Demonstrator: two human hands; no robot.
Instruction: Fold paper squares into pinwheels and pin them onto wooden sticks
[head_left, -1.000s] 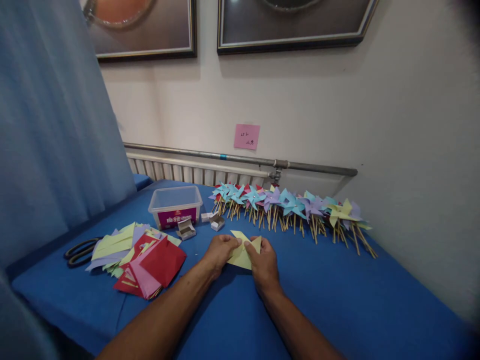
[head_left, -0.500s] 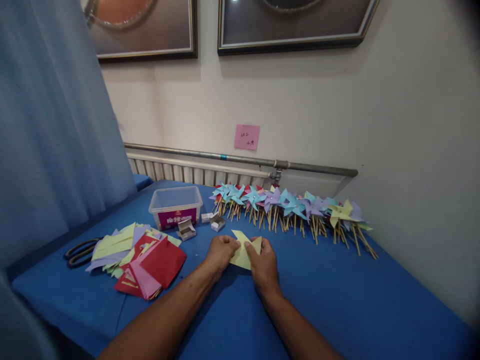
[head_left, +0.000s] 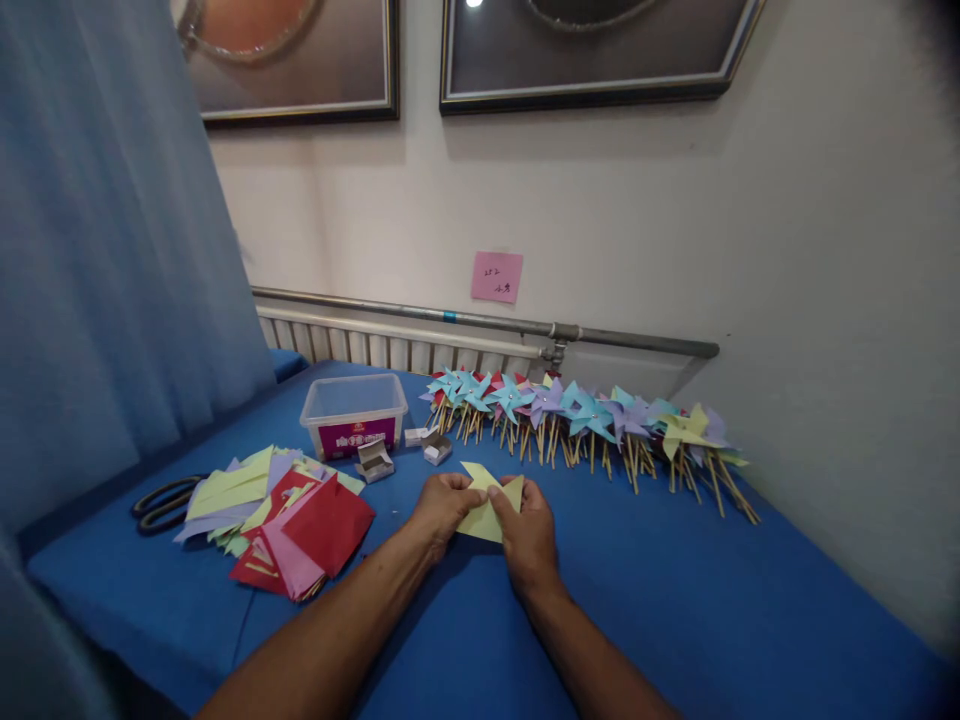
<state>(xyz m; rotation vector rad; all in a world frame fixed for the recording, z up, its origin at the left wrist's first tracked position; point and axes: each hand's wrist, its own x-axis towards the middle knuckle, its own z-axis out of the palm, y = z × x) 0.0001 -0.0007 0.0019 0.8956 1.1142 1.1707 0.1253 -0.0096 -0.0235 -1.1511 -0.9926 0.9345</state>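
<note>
A yellow paper piece [head_left: 484,505] lies on the blue table [head_left: 675,590], partly folded with corners sticking up. My left hand [head_left: 441,508] pinches its left side with curled fingers. My right hand [head_left: 528,527] grips its right side, thumb pressed on the paper. Both hands rest near the table's middle, just in front of a long row of finished paper pinwheels [head_left: 585,415] on wooden sticks.
A heap of coloured paper squares [head_left: 281,520] lies at the left, with black scissors [head_left: 161,500] beside it. A clear plastic box [head_left: 352,412] and small open cardboard boxes [head_left: 373,460] stand behind. A blue curtain [head_left: 97,250] hangs at left; the wall has a pipe and radiator.
Almost nothing has changed. Both hands stay on the yellow paper with only small finger shifts; the view has drifted slightly.
</note>
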